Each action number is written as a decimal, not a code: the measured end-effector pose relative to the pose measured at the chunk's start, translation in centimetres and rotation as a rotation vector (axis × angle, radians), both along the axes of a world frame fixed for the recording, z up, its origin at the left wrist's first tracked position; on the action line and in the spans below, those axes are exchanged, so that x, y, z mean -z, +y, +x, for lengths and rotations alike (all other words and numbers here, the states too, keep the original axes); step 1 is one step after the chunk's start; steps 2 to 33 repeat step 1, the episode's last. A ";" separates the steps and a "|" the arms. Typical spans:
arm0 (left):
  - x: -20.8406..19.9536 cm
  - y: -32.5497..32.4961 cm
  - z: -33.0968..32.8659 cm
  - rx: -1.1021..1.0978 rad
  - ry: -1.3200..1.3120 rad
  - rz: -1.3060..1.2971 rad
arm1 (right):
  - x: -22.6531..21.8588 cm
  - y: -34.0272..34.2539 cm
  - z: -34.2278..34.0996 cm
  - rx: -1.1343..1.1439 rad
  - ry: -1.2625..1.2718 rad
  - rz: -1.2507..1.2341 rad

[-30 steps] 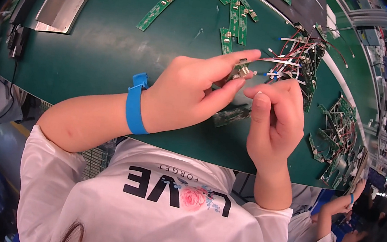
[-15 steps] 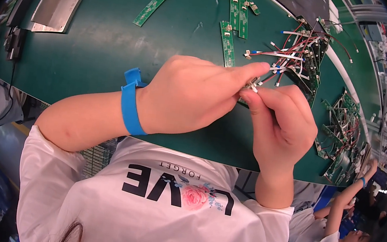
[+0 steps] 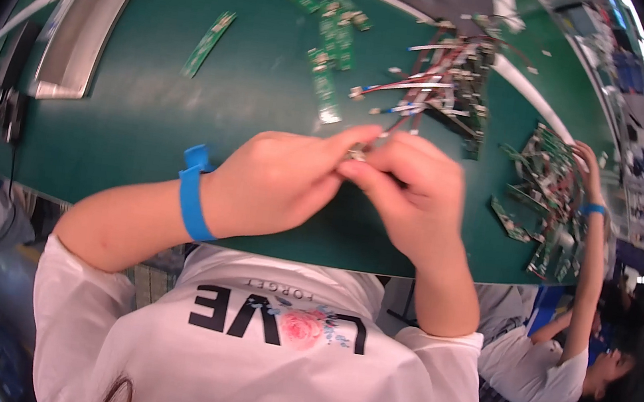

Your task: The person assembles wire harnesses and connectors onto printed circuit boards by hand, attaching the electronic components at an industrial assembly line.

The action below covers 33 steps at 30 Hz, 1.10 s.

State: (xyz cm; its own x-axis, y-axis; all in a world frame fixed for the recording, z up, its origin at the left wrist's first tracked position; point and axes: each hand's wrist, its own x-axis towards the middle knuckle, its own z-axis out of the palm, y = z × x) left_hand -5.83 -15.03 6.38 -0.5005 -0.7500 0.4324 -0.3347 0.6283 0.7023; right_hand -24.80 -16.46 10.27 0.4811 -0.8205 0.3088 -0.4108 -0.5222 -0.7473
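Observation:
My left hand, with a blue strap on its wrist, is closed on a small circuit board, mostly covered by its fingers. Thumb and forefinger of my right hand meet at the same spot, pinching a thin wire cable at the board's end. The fingertips of both hands nearly touch above the table's near edge. Motion blur and the fingers hide how cable and board meet. Just beyond lies a heap of boards with red, black and white cables.
Loose green boards lie on the green table, with a single board farther left. A metal tray stands at far left. At right, a co-worker's arm reaches to another pile of boards.
Both my hands have shifted left and slightly toward me, still together. The view has turned somewhat. The co-worker's hand has moved up to the far side of the right-hand pile.

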 end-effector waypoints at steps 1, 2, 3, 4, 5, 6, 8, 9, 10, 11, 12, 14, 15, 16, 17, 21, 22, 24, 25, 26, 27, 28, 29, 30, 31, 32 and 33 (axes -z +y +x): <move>-0.2 -0.7 0.3 0.088 -0.067 0.082 | 0.0 0.0 -0.5 0.015 0.007 0.085; -0.2 -0.7 0.3 0.088 -0.067 0.082 | 0.0 0.0 -0.5 0.015 0.007 0.085; -0.2 -0.7 0.3 0.088 -0.067 0.082 | 0.0 0.0 -0.5 0.015 0.007 0.085; -0.2 -0.7 0.3 0.088 -0.067 0.082 | 0.0 0.0 -0.5 0.015 0.007 0.085; -0.2 -0.7 0.3 0.088 -0.067 0.082 | 0.0 0.0 -0.5 0.015 0.007 0.085; -0.2 -0.7 0.3 0.088 -0.067 0.082 | 0.0 0.0 -0.5 0.015 0.007 0.085; -0.2 -0.7 0.3 0.088 -0.067 0.082 | 0.0 0.0 -0.5 0.015 0.007 0.085; -0.2 -0.7 0.3 0.088 -0.067 0.082 | 0.0 0.0 -0.5 0.015 0.007 0.085; -0.2 -0.7 0.3 0.088 -0.067 0.082 | 0.0 0.0 -0.5 0.015 0.007 0.085; -0.2 -0.7 0.3 0.088 -0.067 0.082 | 0.0 0.0 -0.5 0.015 0.007 0.085; -0.2 -0.7 0.3 0.088 -0.067 0.082 | 0.0 0.0 -0.5 0.015 0.007 0.085; -0.2 -0.7 0.3 0.088 -0.067 0.082 | 0.0 0.0 -0.5 0.015 0.007 0.085; -0.2 -0.7 0.3 0.088 -0.067 0.082 | 0.0 0.0 -0.5 0.015 0.007 0.085; -0.2 -0.7 0.3 0.088 -0.067 0.082 | 0.0 0.0 -0.5 0.015 0.007 0.085; -0.2 -0.7 0.3 0.088 -0.067 0.082 | 0.0 0.0 -0.5 0.015 0.007 0.085; -0.2 -0.7 0.3 0.088 -0.067 0.082 | 0.0 0.0 -0.5 0.015 0.007 0.085; -0.2 -0.7 0.3 0.088 -0.067 0.082 | 0.0 0.0 -0.5 0.015 0.007 0.085; -0.2 -0.7 0.3 0.088 -0.067 0.082 | 0.0 0.0 -0.5 0.015 0.007 0.085; -0.2 -0.7 0.3 0.088 -0.067 0.082 | 0.0 0.0 -0.5 0.015 0.007 0.085; -0.2 -0.7 0.3 0.088 -0.067 0.082 | 0.0 0.0 -0.5 0.015 0.007 0.085; -0.2 -0.7 0.3 0.088 -0.067 0.082 | 0.0 0.0 -0.5 0.015 0.007 0.085; -0.2 -0.7 0.3 0.088 -0.067 0.082 | 0.0 0.0 -0.5 0.015 0.007 0.085; -0.2 -0.7 0.3 0.088 -0.067 0.082 | 0.0 0.0 -0.5 0.015 0.007 0.085; -0.2 -0.7 0.3 0.088 -0.067 0.082 | 0.0 0.0 -0.5 0.015 0.007 0.085; -0.2 -0.7 0.3 0.088 -0.067 0.082 | 0.0 0.0 -0.5 0.015 0.007 0.085; -0.2 -0.7 0.3 0.088 -0.067 0.082 | 0.0 0.0 -0.5 0.015 0.007 0.085; -0.2 -0.7 0.3 0.088 -0.067 0.082 | 0.0 0.0 -0.5 0.015 0.007 0.085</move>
